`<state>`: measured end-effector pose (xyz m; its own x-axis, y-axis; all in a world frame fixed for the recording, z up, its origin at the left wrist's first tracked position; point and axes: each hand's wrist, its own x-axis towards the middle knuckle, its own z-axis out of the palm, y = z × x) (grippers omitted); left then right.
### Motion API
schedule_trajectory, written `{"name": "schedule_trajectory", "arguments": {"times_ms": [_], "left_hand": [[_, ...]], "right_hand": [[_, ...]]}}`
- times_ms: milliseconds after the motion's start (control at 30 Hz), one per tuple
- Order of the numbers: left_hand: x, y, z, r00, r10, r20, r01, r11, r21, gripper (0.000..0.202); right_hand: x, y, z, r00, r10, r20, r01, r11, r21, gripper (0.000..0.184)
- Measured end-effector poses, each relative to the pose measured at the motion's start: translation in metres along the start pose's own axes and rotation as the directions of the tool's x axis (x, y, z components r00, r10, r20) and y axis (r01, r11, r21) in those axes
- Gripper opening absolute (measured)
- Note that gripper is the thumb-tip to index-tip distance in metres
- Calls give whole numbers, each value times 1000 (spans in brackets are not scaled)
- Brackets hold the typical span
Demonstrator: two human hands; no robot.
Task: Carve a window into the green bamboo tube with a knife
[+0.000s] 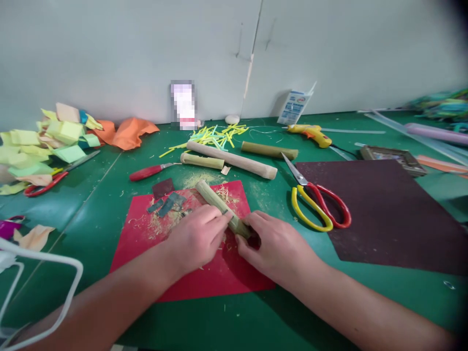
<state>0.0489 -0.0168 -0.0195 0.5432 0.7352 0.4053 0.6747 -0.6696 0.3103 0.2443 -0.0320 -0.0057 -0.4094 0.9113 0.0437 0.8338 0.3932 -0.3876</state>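
Note:
A pale green bamboo tube (pixel 214 197) lies slanted over a red sheet (pixel 137 234) scattered with shavings and dust. My right hand (pixel 272 243) is closed around its near end. My left hand (pixel 201 231) is pinched against the tube's middle, and a small dark scrap, perhaps sandpaper, shows at its fingertips. Left of the tube are crumpled dark grey-blue scraps (pixel 171 204) and a dark red square (pixel 163 188). Beyond the sheet lie a short bamboo piece with a cutout (pixel 202 162), a longer pale tube (pixel 234 160) and a red-handled carving tool (pixel 146 172).
Red-and-yellow-handled scissors (pixel 310 197) lie right, partly over a dark brown sheet (pixel 380 214). Behind are a yellow glue gun (pixel 310 134), another bamboo tube (pixel 268 149) and cut strips (pixel 214 136). Folded papers (pixel 54 141) heap at left; a white wire frame (pixel 75 278) stands near my left forearm.

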Motion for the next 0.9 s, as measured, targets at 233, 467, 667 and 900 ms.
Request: {"name": "schedule_trajectory", "arguments": {"times_ms": [233, 467, 667, 900], "left_hand": [[0, -19, -2, 986, -42, -159, 55, 996, 74, 20], [0, -11, 0, 1000, 9, -1, -9, 1000, 11, 21], [2, -15, -1, 996, -25, -81, 32, 996, 85, 22], [2, -19, -3, 985, -45, -164, 58, 996, 72, 23]], "right_hand": [[-2, 1, 1, 1000, 6, 5, -6, 1000, 10, 9], [-1, 1, 1, 1000, -8, 1, 8, 1000, 7, 8], [-1, 1, 3, 1000, -2, -6, 3, 1000, 13, 9], [-1, 1, 2, 1000, 3, -6, -3, 1000, 15, 9]]}}
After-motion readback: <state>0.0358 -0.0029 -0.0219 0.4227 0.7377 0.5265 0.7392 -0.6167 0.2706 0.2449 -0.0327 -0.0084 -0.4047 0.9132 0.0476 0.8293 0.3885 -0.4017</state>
